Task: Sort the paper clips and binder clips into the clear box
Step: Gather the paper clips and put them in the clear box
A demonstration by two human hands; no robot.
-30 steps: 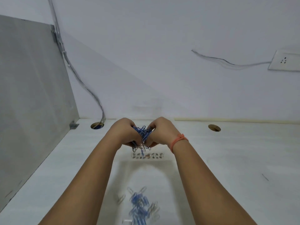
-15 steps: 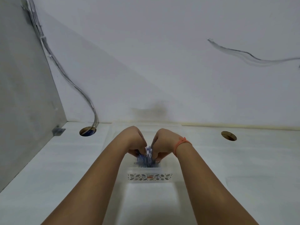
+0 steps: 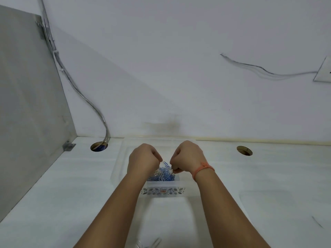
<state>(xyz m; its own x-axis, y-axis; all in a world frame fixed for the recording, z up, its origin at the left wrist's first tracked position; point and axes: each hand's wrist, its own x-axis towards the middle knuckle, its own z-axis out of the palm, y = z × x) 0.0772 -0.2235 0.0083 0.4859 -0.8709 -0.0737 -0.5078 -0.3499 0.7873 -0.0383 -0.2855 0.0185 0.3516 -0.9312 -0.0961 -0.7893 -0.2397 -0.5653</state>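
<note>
A white desk runs back to a pale wall, with two round cable holes cut near its far edge — the left hole takes a bundle of grey cables that drops down the wall from the upper left, and the right hole shows only a dark opening. A grey panel stands along the desk's left side, fixed at its foot by a small metal bracket. At the right edge a white socket sits on the wall — a thin dark wire trails from it to the left.
</note>
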